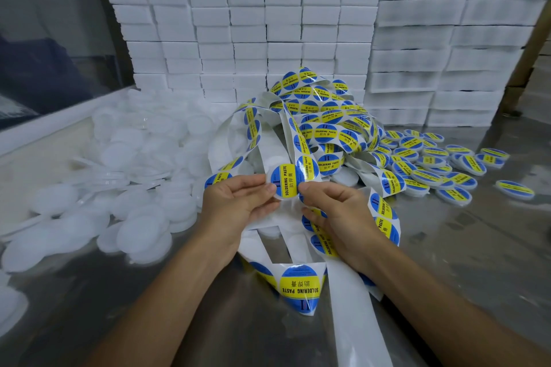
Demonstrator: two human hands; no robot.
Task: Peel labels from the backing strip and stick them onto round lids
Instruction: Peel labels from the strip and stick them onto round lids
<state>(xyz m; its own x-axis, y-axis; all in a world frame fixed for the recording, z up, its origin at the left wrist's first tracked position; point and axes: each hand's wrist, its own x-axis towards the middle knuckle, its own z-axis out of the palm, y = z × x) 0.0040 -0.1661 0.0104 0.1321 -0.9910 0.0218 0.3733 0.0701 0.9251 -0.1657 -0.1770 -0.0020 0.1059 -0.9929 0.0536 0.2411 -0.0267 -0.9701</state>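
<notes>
stacked white foam blocks (253, 33) form a wall at 12 o'clock, with further stacks at 2 o'clock. a heap of plain white lids (119, 176) covers the metal table (465, 253) from 8 to 10 o'clock. finished labelled lids (432, 167) lie scattered at 3 o'clock. a tangled backing strip (325, 125), carrying blue-and-yellow "soldering paste" labels, piles up at centre and trails toward 6 o'clock under both forearms, hiding part of the table. the lid in hand (286, 181) sits at centre, label face up, just above both hands. the left hand (238, 202) pinches its 9 o'clock edge, fingers curled. the right hand (334, 211) pinches its 3 o'clock edge with curled fingers, and the strip runs under its palm.
</notes>
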